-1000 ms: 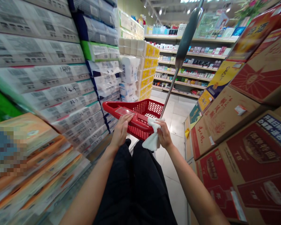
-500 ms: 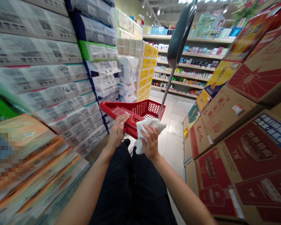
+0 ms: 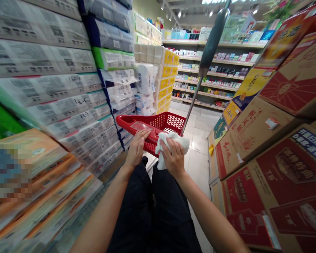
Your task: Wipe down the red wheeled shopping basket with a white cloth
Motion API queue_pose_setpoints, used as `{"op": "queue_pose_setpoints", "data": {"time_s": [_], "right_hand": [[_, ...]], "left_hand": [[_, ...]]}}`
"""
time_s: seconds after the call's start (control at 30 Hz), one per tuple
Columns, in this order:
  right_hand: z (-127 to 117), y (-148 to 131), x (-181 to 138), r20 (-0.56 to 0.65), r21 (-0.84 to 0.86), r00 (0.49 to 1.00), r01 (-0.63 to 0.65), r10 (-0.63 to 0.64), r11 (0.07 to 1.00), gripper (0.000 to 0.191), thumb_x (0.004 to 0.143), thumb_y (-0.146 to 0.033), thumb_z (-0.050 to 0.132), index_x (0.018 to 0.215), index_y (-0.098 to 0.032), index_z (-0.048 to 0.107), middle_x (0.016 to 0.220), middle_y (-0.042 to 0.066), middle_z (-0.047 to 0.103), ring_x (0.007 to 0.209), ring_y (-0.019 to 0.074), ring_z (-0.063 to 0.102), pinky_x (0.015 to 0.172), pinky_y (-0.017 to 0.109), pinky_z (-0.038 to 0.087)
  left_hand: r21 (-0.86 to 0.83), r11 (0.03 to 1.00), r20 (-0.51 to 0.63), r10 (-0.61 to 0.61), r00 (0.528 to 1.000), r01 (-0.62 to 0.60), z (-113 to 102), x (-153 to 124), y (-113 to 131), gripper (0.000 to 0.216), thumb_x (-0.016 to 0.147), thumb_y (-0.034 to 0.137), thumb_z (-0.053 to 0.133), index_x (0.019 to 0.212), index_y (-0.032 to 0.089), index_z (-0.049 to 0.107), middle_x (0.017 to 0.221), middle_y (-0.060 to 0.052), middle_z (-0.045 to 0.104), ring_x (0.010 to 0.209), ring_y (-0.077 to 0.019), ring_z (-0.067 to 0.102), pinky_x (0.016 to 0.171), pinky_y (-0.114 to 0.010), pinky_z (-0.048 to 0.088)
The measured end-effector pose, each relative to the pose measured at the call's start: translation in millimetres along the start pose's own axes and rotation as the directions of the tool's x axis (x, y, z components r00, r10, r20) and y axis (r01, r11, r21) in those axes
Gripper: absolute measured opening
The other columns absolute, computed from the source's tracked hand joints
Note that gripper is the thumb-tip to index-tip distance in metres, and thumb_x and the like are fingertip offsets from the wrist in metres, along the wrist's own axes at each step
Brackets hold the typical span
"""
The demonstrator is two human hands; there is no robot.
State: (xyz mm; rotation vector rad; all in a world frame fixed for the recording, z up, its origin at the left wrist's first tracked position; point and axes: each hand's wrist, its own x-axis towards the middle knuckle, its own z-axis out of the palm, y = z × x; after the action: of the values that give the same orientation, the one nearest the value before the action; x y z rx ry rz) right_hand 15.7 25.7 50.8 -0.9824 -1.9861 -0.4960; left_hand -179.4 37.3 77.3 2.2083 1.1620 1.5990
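In front of my knees is a red plastic shopping basket (image 3: pixel 165 121) with perforated walls and a clear plate on its near rim. My left hand (image 3: pixel 138 147) grips that rim, fingers curled over the edge beside the plate. Bunched under my right hand (image 3: pixel 174 156) is a white cloth (image 3: pixel 185 143), held against the rim's right end. A metal pole with a long grey grip (image 3: pixel 213 42) slants up past the basket's right side; its lower end is hidden behind the cloth and basket.
Tall stacks of wrapped paper packs (image 3: pixel 65 84) rise on the left, with orange packs (image 3: pixel 65 186) nearer me. Red and brown cartons (image 3: pixel 279 165) line the right. Pale floor tiles (image 3: pixel 197 154) run between them to stocked shelves (image 3: pixel 208 72) at the back.
My right hand has turned flatter over the cloth, pressing it closer to the rim. My left hand keeps its place on the basket. The pole's grip appears at a slightly different angle.
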Motion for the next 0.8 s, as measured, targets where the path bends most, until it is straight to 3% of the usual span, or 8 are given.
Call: {"op": "queue_pose_setpoints", "data": {"time_s": [0.17,0.23,0.33,0.5,0.57,0.67,0.8], "right_hand": [[-3,51,-13,-0.078,0.253,0.984,0.173,-0.158,0.952,0.038,0.097,-0.021,0.045,0.132,-0.027,0.058,0.135,0.009,0.058,0.132,0.0236,0.05,0.112,0.049,0.039],[0,63,-15,-0.115,0.378,0.99,0.116,-0.078,0.919,0.04,0.097,-0.022,0.042,0.135,-0.025,0.054,0.139,0.012,0.053,0.133,0.0251,0.049,0.111,0.05,0.04],[4,73,-17,-0.086,0.523,0.988,-0.067,0.131,0.85,0.04,0.098,-0.026,0.039,0.136,-0.023,0.051,0.14,0.013,0.053,0.132,0.0259,0.05,0.11,0.049,0.043],[3,57,-16,-0.061,0.595,0.935,-0.248,0.35,0.765,0.036,0.098,-0.029,0.039,0.129,-0.023,0.057,0.135,0.01,0.057,0.131,0.0257,0.052,0.11,0.048,0.042],[0,39,-15,-0.102,0.583,0.92,-0.254,0.379,0.772,0.035,0.098,-0.027,0.038,0.127,-0.024,0.057,0.134,0.009,0.057,0.13,0.0255,0.051,0.11,0.049,0.041],[-4,10,-11,-0.144,0.42,0.943,-0.215,0.299,0.882,0.033,0.098,-0.023,0.038,0.124,-0.025,0.058,0.131,0.009,0.057,0.13,0.0245,0.05,0.111,0.05,0.039],[-4,-26,11,-0.014,0.056,0.978,-0.206,0.207,0.977,0.034,0.097,-0.019,0.045,0.128,-0.025,0.058,0.132,0.009,0.058,0.127,0.0255,0.047,0.113,0.05,0.033]], "left_hand": [[-0.018,1.0,-0.031,-0.019,0.999,0.019,5,1,2,0.049,0.104,0.035,0.02,0.133,0.022,0.057,0.14,-0.008,0.057,0.134,-0.0209,0.046,0.118,-0.05,0.029],[-0.03,0.999,-0.037,-0.021,0.999,0.02,5,1,3,0.048,0.104,0.034,0.021,0.133,0.022,0.058,0.139,-0.007,0.057,0.133,-0.021,0.046,0.118,-0.05,0.028],[-0.052,0.999,-0.037,-0.019,0.999,0.017,4,1,2,0.047,0.104,0.033,0.023,0.133,0.022,0.058,0.139,-0.007,0.057,0.133,-0.0209,0.047,0.118,-0.049,0.029],[-0.024,1.0,-0.037,-0.018,0.999,0.017,4,0,1,0.048,0.104,0.033,0.021,0.134,0.022,0.057,0.139,-0.007,0.057,0.133,-0.0216,0.046,0.117,-0.051,0.03],[-0.015,1.0,-0.05,-0.022,0.999,0.022,4,-1,0,0.048,0.104,0.034,0.021,0.133,0.022,0.057,0.139,-0.008,0.057,0.133,-0.0215,0.047,0.117,-0.051,0.03],[-0.014,1.0,-0.057,-0.025,0.998,0.024,3,-3,0,0.049,0.104,0.034,0.02,0.133,0.021,0.058,0.139,-0.008,0.057,0.133,-0.0216,0.047,0.117,-0.05,0.03],[-0.015,0.999,-0.049,-0.029,0.998,0.029,2,-2,0,0.048,0.104,0.034,0.021,0.134,0.022,0.057,0.139,-0.008,0.057,0.134,-0.0211,0.046,0.118,-0.049,0.03]]}}
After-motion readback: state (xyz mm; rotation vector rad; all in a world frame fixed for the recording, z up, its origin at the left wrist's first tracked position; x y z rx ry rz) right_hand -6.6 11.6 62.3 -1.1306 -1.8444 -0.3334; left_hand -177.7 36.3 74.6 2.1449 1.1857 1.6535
